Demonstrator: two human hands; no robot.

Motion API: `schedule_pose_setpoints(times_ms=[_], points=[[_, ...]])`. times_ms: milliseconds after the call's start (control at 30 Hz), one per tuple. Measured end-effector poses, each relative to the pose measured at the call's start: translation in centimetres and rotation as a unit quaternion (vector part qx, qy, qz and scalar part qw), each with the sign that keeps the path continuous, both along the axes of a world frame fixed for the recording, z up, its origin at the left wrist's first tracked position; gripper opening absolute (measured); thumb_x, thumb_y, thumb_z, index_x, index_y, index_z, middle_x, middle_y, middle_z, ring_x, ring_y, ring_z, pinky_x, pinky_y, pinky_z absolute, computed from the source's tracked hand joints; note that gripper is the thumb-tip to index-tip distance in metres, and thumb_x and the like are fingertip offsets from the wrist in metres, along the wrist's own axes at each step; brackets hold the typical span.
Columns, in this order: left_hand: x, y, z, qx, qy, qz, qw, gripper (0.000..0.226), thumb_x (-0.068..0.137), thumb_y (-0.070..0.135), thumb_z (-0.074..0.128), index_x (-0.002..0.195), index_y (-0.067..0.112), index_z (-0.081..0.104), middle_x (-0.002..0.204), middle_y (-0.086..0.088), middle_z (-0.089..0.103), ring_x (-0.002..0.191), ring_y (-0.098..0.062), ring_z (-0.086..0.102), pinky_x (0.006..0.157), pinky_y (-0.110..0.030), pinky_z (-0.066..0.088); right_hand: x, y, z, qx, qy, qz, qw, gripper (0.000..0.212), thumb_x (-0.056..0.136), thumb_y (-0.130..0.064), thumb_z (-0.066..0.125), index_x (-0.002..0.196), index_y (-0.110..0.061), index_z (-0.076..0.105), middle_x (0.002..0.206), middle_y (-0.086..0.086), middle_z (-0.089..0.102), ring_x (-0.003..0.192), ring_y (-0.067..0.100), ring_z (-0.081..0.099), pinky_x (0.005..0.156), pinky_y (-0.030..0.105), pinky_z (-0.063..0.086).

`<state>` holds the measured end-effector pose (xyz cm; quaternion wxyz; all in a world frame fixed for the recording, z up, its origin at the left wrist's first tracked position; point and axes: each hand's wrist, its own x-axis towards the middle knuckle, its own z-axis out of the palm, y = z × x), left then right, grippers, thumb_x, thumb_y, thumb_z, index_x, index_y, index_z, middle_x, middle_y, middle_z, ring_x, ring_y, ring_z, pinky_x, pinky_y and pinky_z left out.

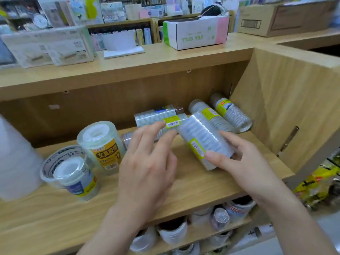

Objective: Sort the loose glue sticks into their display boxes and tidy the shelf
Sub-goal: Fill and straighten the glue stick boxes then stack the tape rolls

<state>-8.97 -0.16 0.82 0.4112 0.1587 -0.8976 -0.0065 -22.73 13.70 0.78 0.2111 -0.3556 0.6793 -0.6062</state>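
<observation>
One: Five long tape packs show for sure on the shelf (193,183). One is the held pack (204,140): the right hand (246,162) has its thumb and fingers curled round the near end.
Two: Where are the others?
One: Two far packs (230,111) lie just past the right fingertips, by the side wall (285,107). Two stacked packs (156,113) lie at the left fingertips. Maybe one more hides under that hand.
Two: And the left hand (147,166)?
One: Its fingers are straight and a little spread. One tip is at the yellow label (172,122); touching or not, nobody can tell.
Two: What stands left of those fingers?
One: Two upright tape stacks (101,144) and one wide tape roll (55,159).
Two: Any glue sticks?
One: None can be seen. One white box (195,34) sits up top, far past all the fingertips. Its inside is hidden.
Two: Is the job nearly done?
One: Probably not. The packs lie crooked, so lots of tidying looks left.
</observation>
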Motion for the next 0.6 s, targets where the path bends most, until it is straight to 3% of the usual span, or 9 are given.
schedule_pose_setpoints(times_ms=[33,100,167,267,333,433,533,600], points=[[-0.4,0.7,0.5,0.108,0.007,-0.046,0.993,0.045,0.088,0.029,0.054,0.13,0.012,0.055,0.128,-0.006,0.059,0.115,-0.022,0.056,0.102,-0.034,0.042,0.3,-0.2,-0.4,-0.054,-0.052,0.023,0.997,0.049,0.067,-0.025,0.08,0.112,-0.025,0.06,0.104,-0.007,0.072,0.098,0.011,0.067,0.08,0.022,0.052],[-1.2,1.6,1.2,0.358,0.0,-0.141,0.923,0.075,0.079,0.055,0.057,0.144,0.026,0.032,0.131,0.01,0.056,0.117,-0.003,0.055,0.1,-0.033,0.047,1.0,-0.6,-0.9,-0.111,-0.099,0.043,0.988,0.063,0.062,-0.02,0.081,0.118,-0.023,0.051,0.112,-0.002,0.07,0.104,0.014,0.066,0.085,0.027,0.053],[-2.1,1.6,1.1,0.482,0.019,-0.185,0.856,0.096,0.066,0.06,0.066,0.146,0.035,0.02,0.124,0.025,0.057,0.115,0.009,0.053,0.1,-0.032,0.047,1.7,-1.1,-1.0,-0.114,-0.07,0.048,0.99,0.068,0.057,-0.024,0.082,0.115,-0.028,0.046,0.113,-0.003,0.068,0.102,0.012,0.066,0.083,0.026,0.052],[-2.4,1.1,0.9,0.454,0.033,-0.164,0.875,0.098,0.057,0.051,0.078,0.14,0.044,0.026,0.116,0.036,0.053,0.108,0.009,0.055,0.096,-0.021,0.045,2.1,-1.3,-1.1,-0.029,0.052,0.041,0.997,0.062,0.064,-0.026,0.08,0.113,-0.039,0.045,0.115,-0.011,0.065,0.106,0.006,0.062,0.09,0.026,0.046],[-2.3,0.7,0.6,0.405,0.02,-0.149,0.902,0.09,0.057,0.043,0.079,0.133,0.046,0.032,0.115,0.036,0.05,0.102,0.008,0.056,0.089,-0.014,0.044,1.5,-0.5,-0.6,0.041,0.133,0.037,0.989,0.056,0.07,-0.026,0.082,0.116,-0.038,0.052,0.118,-0.019,0.063,0.114,-0.002,0.055,0.096,0.017,0.04],[-2.3,0.4,0.1,0.334,-0.02,-0.142,0.932,0.082,0.06,0.042,0.083,0.127,0.046,0.037,0.122,0.033,0.047,0.111,0.007,0.05,0.094,-0.013,0.038,-0.8,0.8,0.8,0.086,0.245,-0.058,0.964,0.042,0.077,-0.019,0.076,0.113,-0.035,0.061,0.116,-0.025,0.06,0.113,-0.01,0.05,0.095,0.01,0.036],[-2.2,0.4,-0.4,0.272,-0.013,-0.098,0.957,0.084,0.062,0.042,0.086,0.133,0.036,0.042,0.127,0.022,0.052,0.119,-0.003,0.047,0.1,-0.018,0.032,-2.8,0.1,2.1,0.129,0.336,-0.17,0.917,0.04,0.082,-0.03,0.068,0.12,-0.031,0.057,0.12,-0.011,0.06,0.115,0.014,0.053,0.098,0.032,0.041],[-2.4,0.4,-0.7,0.212,0.006,-0.05,0.976,0.087,0.06,0.044,0.086,0.135,0.025,0.045,0.125,0.009,0.054,0.118,-0.011,0.045,0.1,-0.018,0.028,-3.4,-1.7,2.4,0.211,0.365,-0.166,0.892,0.057,0.082,-0.05,0.06,0.134,-0.03,0.044,0.127,0.0,0.056,0.119,0.027,0.051,0.096,0.042,0.043]])
